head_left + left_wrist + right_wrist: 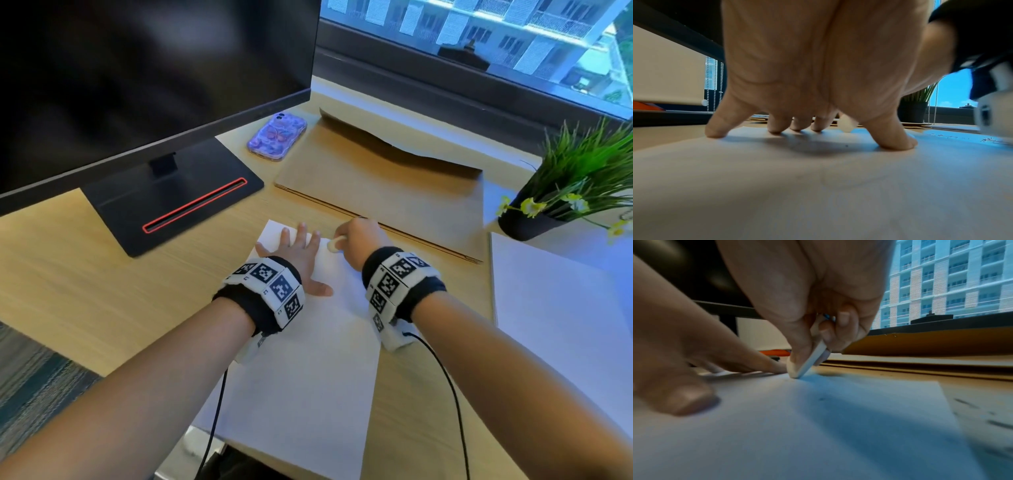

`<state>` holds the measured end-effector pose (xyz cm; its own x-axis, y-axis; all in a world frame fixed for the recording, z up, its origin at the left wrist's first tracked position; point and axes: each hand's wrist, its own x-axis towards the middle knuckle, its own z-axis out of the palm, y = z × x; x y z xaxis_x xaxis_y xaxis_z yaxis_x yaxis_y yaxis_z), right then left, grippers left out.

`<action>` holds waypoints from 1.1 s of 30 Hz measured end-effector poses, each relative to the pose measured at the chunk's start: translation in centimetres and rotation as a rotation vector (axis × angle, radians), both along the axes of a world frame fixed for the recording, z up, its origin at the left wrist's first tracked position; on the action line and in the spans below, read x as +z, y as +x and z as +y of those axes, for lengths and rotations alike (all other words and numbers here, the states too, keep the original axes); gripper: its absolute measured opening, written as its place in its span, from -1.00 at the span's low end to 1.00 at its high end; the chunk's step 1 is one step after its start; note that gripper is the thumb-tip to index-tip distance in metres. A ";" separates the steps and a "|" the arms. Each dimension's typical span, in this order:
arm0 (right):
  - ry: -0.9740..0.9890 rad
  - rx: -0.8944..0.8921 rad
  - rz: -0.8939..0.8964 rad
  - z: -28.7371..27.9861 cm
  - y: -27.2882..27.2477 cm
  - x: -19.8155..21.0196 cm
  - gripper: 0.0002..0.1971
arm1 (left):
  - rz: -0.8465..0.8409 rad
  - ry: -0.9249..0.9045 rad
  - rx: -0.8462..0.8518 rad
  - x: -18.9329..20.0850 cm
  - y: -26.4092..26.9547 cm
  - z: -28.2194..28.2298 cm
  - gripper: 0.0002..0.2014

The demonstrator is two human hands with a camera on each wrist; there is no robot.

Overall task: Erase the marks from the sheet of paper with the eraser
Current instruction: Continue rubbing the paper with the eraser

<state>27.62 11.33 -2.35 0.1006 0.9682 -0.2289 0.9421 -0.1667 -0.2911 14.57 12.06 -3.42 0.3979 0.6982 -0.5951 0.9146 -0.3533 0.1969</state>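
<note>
Right wrist view: right hand (813,308) pinches eraser (809,360), long axis tilted, tip on sheet (838,418) | left hand (298,255) just beside, splayed flat, pinning paper.

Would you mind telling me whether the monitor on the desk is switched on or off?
It appears off: the monitor screen is dark with only faint reflections, though a red line glows on its stand.

wooden desk (85,291) under paper (308,377), cardboard (394,192)
</note>
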 end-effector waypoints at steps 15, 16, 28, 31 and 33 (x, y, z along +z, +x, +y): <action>-0.073 0.169 -0.138 -1.7 1.0 -0.3 -0.87 | 0.028 -0.018 -0.001 0.2 0.2 0.0 0.06; -0.083 0.192 -0.146 -1.9 1.1 -0.3 -0.88 | 0.029 -0.020 0.002 0.2 0.2 0.0 0.06; -0.168 0.237 -0.167 -2.0 2.6 1.5 -0.77 | 0.036 -0.017 -0.008 0.3 0.2 -0.1 0.06; -0.023 0.123 -0.061 -1.4 3.0 1.0 -0.76 | 0.037 -0.009 -0.016 0.1 0.3 0.0 0.05; 0.059 0.160 -0.035 -1.0 2.1 0.2 -0.74 | 0.033 -0.007 -0.014 0.0 0.2 0.0 0.05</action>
